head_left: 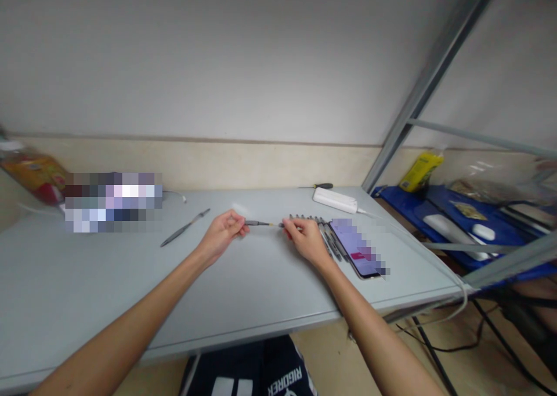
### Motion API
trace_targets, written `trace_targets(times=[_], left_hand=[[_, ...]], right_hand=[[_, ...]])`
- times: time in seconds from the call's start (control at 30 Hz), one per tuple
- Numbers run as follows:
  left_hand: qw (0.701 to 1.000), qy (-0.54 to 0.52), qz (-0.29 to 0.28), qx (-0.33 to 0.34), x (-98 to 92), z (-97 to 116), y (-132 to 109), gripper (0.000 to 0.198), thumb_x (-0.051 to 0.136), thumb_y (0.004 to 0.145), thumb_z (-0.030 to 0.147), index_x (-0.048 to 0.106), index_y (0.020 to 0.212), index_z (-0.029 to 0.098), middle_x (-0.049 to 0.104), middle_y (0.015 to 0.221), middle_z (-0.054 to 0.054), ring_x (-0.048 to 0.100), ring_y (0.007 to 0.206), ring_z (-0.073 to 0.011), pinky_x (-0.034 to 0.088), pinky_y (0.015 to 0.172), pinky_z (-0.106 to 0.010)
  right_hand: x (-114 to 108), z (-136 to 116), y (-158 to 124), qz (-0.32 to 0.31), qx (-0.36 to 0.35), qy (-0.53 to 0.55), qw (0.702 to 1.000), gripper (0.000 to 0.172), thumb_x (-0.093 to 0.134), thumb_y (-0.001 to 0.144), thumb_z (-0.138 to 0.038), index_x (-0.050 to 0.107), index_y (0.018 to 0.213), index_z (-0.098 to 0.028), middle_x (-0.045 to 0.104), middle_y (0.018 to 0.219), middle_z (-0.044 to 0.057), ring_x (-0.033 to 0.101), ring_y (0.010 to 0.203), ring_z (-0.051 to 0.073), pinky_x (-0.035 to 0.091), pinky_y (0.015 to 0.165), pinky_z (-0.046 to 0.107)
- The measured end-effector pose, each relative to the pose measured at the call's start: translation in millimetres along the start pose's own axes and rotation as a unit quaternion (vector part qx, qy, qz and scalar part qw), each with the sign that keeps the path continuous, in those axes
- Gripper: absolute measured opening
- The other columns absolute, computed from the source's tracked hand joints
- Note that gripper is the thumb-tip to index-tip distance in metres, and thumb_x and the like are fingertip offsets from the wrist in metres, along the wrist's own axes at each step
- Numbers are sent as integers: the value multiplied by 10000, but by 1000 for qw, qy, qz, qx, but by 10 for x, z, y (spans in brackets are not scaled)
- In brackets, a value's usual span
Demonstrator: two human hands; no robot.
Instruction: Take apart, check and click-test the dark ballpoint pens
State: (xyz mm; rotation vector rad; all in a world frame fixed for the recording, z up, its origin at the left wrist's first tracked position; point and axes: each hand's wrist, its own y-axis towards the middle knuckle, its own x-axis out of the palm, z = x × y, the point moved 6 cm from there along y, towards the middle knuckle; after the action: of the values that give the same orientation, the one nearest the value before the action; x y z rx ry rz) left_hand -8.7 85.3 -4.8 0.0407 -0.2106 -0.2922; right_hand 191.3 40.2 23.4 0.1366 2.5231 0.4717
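My left hand point(225, 232) pinches a slim grey pen point(257, 223) above the table, its yellowish tip pointing right. Facing that tip, my right hand point(304, 236) is closed on a short dark grey piece point(281, 225) that looks like a pen cap; most of it is hidden by the fingers. A small gap separates the two. Several grey pens point(335, 245) lie in a row beside and partly behind my right hand. Left of my left hand, another grey pen point(183, 229) rests slantwise on the table.
A phone point(359, 250) lies right of the pens on the grey table point(243, 303). Behind it are a white power strip point(335, 200) with a cord and a screwdriver point(323, 185). A blurred-out object point(113, 202) stands back left. A metal post point(398, 117) rises at right.
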Motion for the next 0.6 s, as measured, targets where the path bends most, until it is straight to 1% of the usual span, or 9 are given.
trace_targets(times=[0.07, 0.1, 0.13, 0.23, 0.3, 0.37, 0.5, 0.53, 0.6], left_hand=[[1000, 9, -5, 3, 18, 5, -2, 316, 735, 633, 380, 524, 673, 148, 649, 600, -33, 549, 541, -102, 410, 587, -234], [1000, 9, -3, 3, 21, 10, -3, 319, 737, 628, 382, 523, 669, 149, 647, 594, -32, 547, 536, -102, 407, 581, -233], [1000, 8, 2, 1, 21, 16, -3, 321, 740, 622, 381, 521, 664, 149, 643, 587, -29, 544, 531, -102, 404, 574, -232], [1000, -1, 13, -7, 11, 25, 1, 319, 745, 610, 371, 518, 653, 151, 631, 568, -20, 539, 522, -102, 397, 561, -232], [1000, -5, 18, -12, 3, 23, 2, 313, 743, 611, 365, 520, 655, 150, 623, 559, -15, 538, 520, -101, 397, 560, -232], [1000, -4, 17, -12, -1, 17, 2, 307, 740, 616, 361, 522, 659, 149, 618, 555, -13, 534, 516, -99, 401, 565, -232], [1000, 14, 6, -2, 7, 10, 1, 298, 727, 637, 365, 522, 667, 150, 629, 570, -23, 536, 522, -100, 401, 565, -229], [1000, 15, 5, -1, 6, 8, 2, 298, 724, 639, 366, 521, 668, 151, 629, 570, -23, 538, 525, -101, 400, 565, -229], [1000, 10, 7, -4, 1, 5, 5, 301, 726, 633, 367, 519, 667, 152, 623, 563, -16, 535, 524, -98, 398, 564, -226]], right_hand=[[13, 2, -2, -13, 11, -3, 1000, 548, 367, 882, -469, 587, 487, -158, 446, 399, -13, 435, 414, 106, 330, 475, 231], [13, -5, -2, -15, 10, -2, 1000, 555, 354, 887, -469, 587, 491, -158, 441, 401, -14, 436, 416, 105, 329, 477, 230], [8, -16, -2, -11, 4, 0, 1000, 516, 376, 879, -466, 613, 541, -156, 460, 424, -15, 447, 431, 106, 334, 483, 227], [-15, -57, -3, 7, -32, 13, 999, 292, 560, 788, -425, 666, 859, -163, 570, 577, -13, 500, 513, 115, 366, 517, 218], [-19, -72, -4, 13, -52, 14, 998, 286, 625, 743, -384, 655, 937, -177, 625, 681, 5, 533, 581, 124, 382, 542, 215], [-6, -67, -5, 6, -54, 2, 998, 226, 581, 779, -381, 673, 811, -177, 631, 661, 13, 534, 587, 128, 377, 543, 216], [40, -30, -9, -29, -21, -24, 999, 475, 409, 873, -437, 607, 537, -166, 448, 406, -24, 422, 424, 104, 328, 489, 224], [48, -31, -12, -35, -17, -24, 999, 504, 386, 881, -443, 595, 516, -165, 421, 391, -28, 406, 411, 101, 319, 480, 224], [46, -46, -15, -33, -19, -17, 999, 451, 422, 864, -445, 623, 575, -163, 446, 420, -28, 418, 426, 103, 316, 476, 221]])
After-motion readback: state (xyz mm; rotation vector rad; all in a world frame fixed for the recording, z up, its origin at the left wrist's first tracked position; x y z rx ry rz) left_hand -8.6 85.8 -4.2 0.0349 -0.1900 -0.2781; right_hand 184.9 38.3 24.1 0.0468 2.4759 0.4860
